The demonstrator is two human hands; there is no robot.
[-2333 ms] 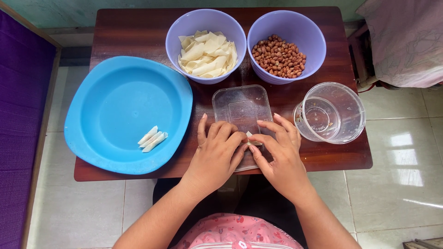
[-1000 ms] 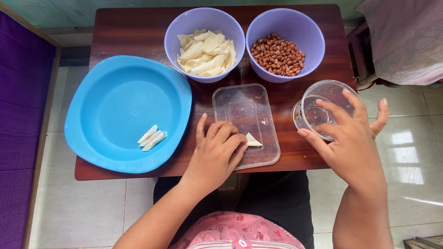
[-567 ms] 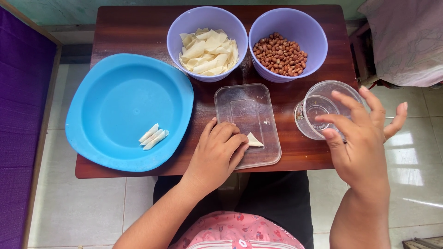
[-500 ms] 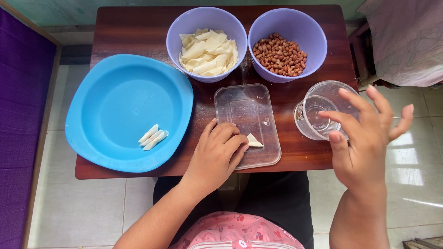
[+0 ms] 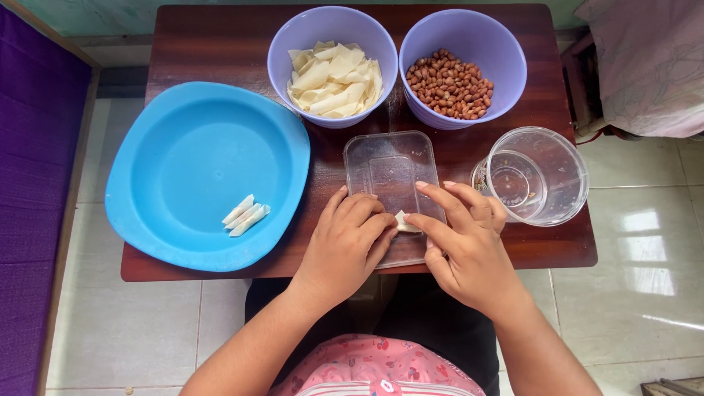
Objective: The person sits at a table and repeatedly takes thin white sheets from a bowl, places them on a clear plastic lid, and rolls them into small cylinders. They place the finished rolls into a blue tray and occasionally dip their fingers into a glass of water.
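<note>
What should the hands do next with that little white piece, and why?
Probably roll the white wrapper piece up tight. Both the left hand and right hand pinch it over the clear lid, and three finished rolls already lie in the blue plate, so this one likely becomes the next roll.

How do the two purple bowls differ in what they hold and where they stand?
The left bowl holds pale, flat wrapper pieces; the right bowl holds small reddish-brown peanuts. The left bowl stands next to the blue plate; the right bowl stands above the clear cup. Both are round, purple, alike in size, and untouched by either hand.
</note>
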